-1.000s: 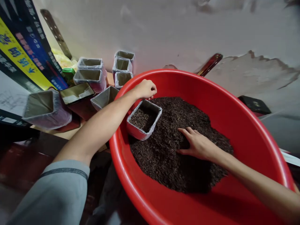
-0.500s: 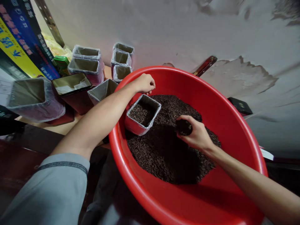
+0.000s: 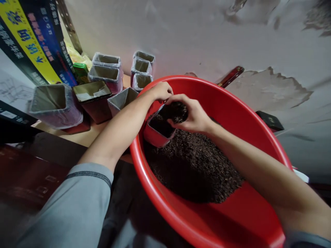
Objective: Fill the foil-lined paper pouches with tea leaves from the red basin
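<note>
A big red basin (image 3: 258, 113) holds a heap of dark loose tea leaves (image 3: 196, 165). A small square red tin (image 3: 155, 136) with a plastic liner stands tilted in the leaves at the basin's left side. My left hand (image 3: 161, 91) is closed on the tin's far rim. My right hand (image 3: 190, 115) is cupped over the tin's mouth, closed round a handful of tea leaves (image 3: 176, 111).
Several lined square tins (image 3: 104, 74) stand left of the basin on a wooden surface, with a larger one (image 3: 55, 105) at far left and a dark red box (image 3: 94, 100) beside it. Printed banners (image 3: 33, 41) lean on the wall. A dark flat object (image 3: 269, 120) lies behind the basin.
My right hand scooped leaves from the heap, lifted and carried them left to the tin's mouth. My left hand stayed on the tin's rim. The camera shifted slightly.
</note>
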`<action>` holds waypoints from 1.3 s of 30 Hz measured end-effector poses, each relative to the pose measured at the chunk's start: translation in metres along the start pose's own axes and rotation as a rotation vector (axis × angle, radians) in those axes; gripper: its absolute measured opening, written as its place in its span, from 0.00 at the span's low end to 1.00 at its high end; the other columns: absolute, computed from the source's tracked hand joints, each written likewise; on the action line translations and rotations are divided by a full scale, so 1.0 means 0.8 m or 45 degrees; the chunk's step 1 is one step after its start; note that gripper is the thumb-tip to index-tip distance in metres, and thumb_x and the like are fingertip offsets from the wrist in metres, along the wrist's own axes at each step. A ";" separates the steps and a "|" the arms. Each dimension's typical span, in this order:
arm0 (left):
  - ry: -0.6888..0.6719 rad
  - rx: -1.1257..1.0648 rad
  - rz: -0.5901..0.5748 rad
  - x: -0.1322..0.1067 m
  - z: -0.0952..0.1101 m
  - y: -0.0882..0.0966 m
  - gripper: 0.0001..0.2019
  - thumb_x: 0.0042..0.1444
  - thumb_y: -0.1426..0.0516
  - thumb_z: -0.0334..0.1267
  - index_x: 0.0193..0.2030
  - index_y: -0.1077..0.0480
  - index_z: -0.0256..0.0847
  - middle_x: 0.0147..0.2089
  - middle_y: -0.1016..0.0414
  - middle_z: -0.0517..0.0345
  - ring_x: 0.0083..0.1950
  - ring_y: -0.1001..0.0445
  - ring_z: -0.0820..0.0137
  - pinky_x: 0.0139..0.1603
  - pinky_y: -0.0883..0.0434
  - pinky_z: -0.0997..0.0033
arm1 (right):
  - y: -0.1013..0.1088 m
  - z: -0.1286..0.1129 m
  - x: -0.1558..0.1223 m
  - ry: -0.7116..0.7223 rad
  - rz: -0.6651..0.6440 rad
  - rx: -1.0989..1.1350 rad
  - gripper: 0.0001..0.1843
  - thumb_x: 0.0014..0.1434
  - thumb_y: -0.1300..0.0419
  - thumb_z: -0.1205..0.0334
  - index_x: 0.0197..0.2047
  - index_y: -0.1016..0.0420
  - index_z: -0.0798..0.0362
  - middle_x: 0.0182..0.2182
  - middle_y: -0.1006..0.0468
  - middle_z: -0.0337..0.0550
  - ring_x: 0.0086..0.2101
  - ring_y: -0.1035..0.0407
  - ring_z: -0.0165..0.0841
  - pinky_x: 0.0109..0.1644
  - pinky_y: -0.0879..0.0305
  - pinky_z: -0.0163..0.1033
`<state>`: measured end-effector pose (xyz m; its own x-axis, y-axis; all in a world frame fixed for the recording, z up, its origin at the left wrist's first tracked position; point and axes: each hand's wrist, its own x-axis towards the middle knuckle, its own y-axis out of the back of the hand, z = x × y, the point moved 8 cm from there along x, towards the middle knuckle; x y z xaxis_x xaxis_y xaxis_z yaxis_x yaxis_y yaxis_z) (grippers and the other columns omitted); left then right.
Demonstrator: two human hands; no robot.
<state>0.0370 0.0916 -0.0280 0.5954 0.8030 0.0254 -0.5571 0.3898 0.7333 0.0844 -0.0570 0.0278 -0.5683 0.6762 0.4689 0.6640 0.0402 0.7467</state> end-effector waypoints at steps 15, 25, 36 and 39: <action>0.020 -0.099 -0.097 0.004 -0.006 -0.009 0.13 0.62 0.43 0.25 0.49 0.18 0.35 0.37 0.17 0.53 0.39 0.19 0.70 0.45 0.25 0.73 | 0.013 0.008 -0.016 -0.103 -0.137 -0.158 0.13 0.64 0.35 0.52 0.50 0.22 0.46 0.53 0.23 0.48 0.53 0.26 0.42 0.59 0.25 0.54; 0.094 -0.262 -0.144 0.005 -0.010 -0.009 0.14 0.64 0.45 0.24 0.52 0.21 0.33 0.36 0.18 0.52 0.38 0.19 0.71 0.42 0.26 0.74 | -0.017 0.117 -0.210 -0.911 -0.772 -0.363 0.57 0.49 0.29 0.31 0.75 0.39 0.49 0.75 0.52 0.65 0.72 0.53 0.67 0.69 0.40 0.71; 0.126 -0.244 -0.166 -0.006 -0.010 -0.005 0.17 0.63 0.45 0.26 0.56 0.22 0.33 0.39 0.17 0.49 0.42 0.18 0.69 0.45 0.25 0.72 | -0.059 0.038 -0.211 -0.679 -0.721 -0.422 0.32 0.46 0.27 0.68 0.56 0.24 0.49 0.60 0.28 0.54 0.54 0.27 0.51 0.59 0.28 0.58; 0.123 -0.236 -0.167 -0.005 -0.012 -0.006 0.17 0.63 0.44 0.27 0.55 0.21 0.33 0.40 0.17 0.49 0.42 0.18 0.68 0.45 0.26 0.72 | -0.051 0.046 -0.212 -0.646 -0.519 -0.265 0.27 0.47 0.32 0.71 0.52 0.25 0.48 0.57 0.26 0.50 0.53 0.25 0.46 0.58 0.26 0.52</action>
<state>0.0318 0.0908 -0.0376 0.6163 0.7761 -0.1331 -0.5809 0.5622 0.5886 0.1714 -0.1461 -0.0991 -0.4209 0.9003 -0.1107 0.3088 0.2570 0.9157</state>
